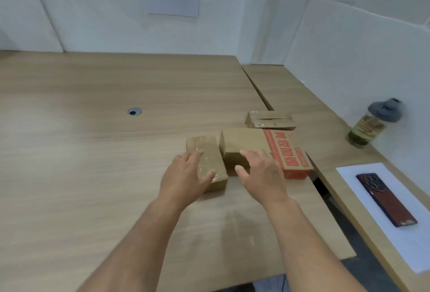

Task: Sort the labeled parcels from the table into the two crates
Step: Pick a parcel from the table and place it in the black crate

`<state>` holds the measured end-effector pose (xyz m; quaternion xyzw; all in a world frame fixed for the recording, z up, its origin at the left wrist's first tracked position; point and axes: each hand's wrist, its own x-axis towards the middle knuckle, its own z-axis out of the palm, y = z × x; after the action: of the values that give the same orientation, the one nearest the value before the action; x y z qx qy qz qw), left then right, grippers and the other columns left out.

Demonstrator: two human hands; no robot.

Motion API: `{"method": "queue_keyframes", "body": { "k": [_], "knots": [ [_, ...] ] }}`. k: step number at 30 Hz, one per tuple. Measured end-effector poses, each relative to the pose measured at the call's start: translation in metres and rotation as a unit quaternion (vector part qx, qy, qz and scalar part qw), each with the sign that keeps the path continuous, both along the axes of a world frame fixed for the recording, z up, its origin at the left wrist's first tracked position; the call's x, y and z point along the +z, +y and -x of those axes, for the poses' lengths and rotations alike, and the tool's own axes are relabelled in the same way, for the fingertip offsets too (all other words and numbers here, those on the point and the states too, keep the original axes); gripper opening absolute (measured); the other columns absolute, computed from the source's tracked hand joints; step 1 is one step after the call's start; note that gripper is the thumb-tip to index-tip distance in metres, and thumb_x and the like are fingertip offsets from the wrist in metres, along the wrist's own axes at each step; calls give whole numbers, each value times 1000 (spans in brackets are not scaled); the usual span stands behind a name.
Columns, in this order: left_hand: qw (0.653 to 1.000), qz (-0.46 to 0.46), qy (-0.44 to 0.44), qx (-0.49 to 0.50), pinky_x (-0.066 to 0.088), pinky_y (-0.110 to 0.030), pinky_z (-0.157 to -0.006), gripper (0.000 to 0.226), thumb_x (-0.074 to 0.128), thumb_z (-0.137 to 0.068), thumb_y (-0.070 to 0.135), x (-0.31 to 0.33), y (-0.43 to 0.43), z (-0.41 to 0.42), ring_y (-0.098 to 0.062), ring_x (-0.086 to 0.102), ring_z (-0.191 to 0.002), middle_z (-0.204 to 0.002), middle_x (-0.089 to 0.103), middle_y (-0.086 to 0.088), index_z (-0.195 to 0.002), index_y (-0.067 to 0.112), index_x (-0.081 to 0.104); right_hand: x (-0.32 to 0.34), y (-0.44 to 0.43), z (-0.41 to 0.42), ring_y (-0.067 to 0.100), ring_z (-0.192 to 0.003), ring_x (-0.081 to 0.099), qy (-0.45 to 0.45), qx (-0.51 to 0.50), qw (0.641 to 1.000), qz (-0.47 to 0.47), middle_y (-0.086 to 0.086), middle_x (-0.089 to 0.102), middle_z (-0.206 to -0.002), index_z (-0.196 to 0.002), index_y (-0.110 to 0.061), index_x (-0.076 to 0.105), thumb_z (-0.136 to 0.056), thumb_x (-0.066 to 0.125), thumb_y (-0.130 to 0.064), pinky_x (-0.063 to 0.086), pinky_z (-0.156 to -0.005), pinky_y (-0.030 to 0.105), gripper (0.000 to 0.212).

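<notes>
Near right edge of table (93, 152), head view: left hand (186, 175) lies loose on small taped parcel (207, 161); right hand (260, 173) spread over near end of red-printed parcel (256, 145), contact unclear; third parcel (270, 120) behind. Cardboard stiff, probably light; tape slippery, so grip long sides. Wood top smooth; white wall panels (104, 24) around; crates not visible.

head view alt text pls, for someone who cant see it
Two bare hands reach over cardboard parcels on a wooden table: the left hand lies on a small taped parcel, and the right hand spreads over the near end of a larger red-printed parcel beside it. A third small parcel sits behind them.
</notes>
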<state>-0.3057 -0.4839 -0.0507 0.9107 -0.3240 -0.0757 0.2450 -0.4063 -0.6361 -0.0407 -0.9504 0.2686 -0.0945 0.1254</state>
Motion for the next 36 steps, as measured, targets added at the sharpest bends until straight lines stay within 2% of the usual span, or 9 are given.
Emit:
{"method": "queue_keyframes", "body": {
  "k": [5, 12, 18, 22, 26, 28, 31, 33, 36],
  "knots": [
    [999, -39, 36, -11, 27, -28, -107, 63, 47, -93, 51, -19, -86, 29, -16, 30, -136, -146, 37, 3, -147, 25, 29, -18, -85, 18, 20, -122, 44, 7, 2, 1000, -30, 2, 51, -132, -141, -23, 46, -97, 49, -36, 36, -101, 32, 46],
    [995, -82, 62, -18, 32, -31, -108, 62, 44, -95, 49, -51, -171, 50, -17, 33, -134, -145, 40, 1, -148, 21, 28, -59, -173, 43, 20, -118, 41, 39, -28, 997, -55, 5, 44, -133, -141, -19, 43, -97, 49, -35, 37, -91, 28, 47],
    [989, -86, 122, -16, 31, -31, -109, 62, 45, -97, 45, -62, -212, 62, -16, 32, -138, -150, 37, 1, -149, 20, 26, -87, -213, 50, 29, -143, 22, 74, -116, 980, -147, 13, 19, -158, -154, -12, 13, -98, 48, -35, 25, -115, 39, 69],
    [980, -34, 198, 2, 33, -30, -111, 63, 49, -96, 39, -66, -226, 73, -16, 38, -136, -151, 37, 3, -151, 22, 24, -97, -220, 55, 23, -130, 43, 47, -106, 961, -253, 7, 37, -147, -155, -16, 11, -98, 50, -30, 42, -100, 36, 70],
    [980, 13, 198, 20, 42, -29, -103, 48, 50, -96, 34, -66, -221, 88, -12, 52, -121, -137, 53, 7, -142, 28, 38, -96, -218, 70, 24, -126, 46, 46, -130, 951, -275, 8, 41, -141, -155, -13, 13, -97, 53, -30, 41, -93, 33, 71],
    [980, 16, 195, 26, 49, -33, -95, 42, 50, -95, 38, -68, -212, 99, -11, 58, -107, -125, 59, 6, -136, 32, 43, -97, -211, 83, 25, -117, 51, 46, -153, 947, -278, 11, 46, -135, -148, -9, 28, -99, 47, -34, 41, -83, 32, 58],
    [979, -30, 202, 24, 51, -32, -84, 46, 48, -95, 41, -74, -192, 121, -14, 60, -96, -108, 61, 0, -139, 33, 36, -102, -196, 109, 21, -90, 58, 63, -165, 939, -295, 11, 56, -115, -123, -11, 53, -99, 39, -41, 45, -66, 30, 41],
    [975, -40, 215, 27, 52, -33, -83, 47, 48, -95, 39, -77, -177, 139, -14, 62, -93, -107, 62, 1, -140, 34, 33, -105, -183, 127, 17, -85, 61, 68, -162, 927, -331, 7, 59, -111, -116, -16, 56, -99, 40, -44, 46, -60, 28, 36],
    [974, -38, 223, 34, 53, -39, -87, 46, 49, -95, 36, -82, -157, 159, -15, 62, -96, -112, 63, 1, -138, 34, 33, -100, -164, 147, 10, -83, 61, 31, -165, 903, -395, 0, 60, -105, -112, -19, 47, -99, 46, -38, 44, -57, 24, 23]
  ]
}}
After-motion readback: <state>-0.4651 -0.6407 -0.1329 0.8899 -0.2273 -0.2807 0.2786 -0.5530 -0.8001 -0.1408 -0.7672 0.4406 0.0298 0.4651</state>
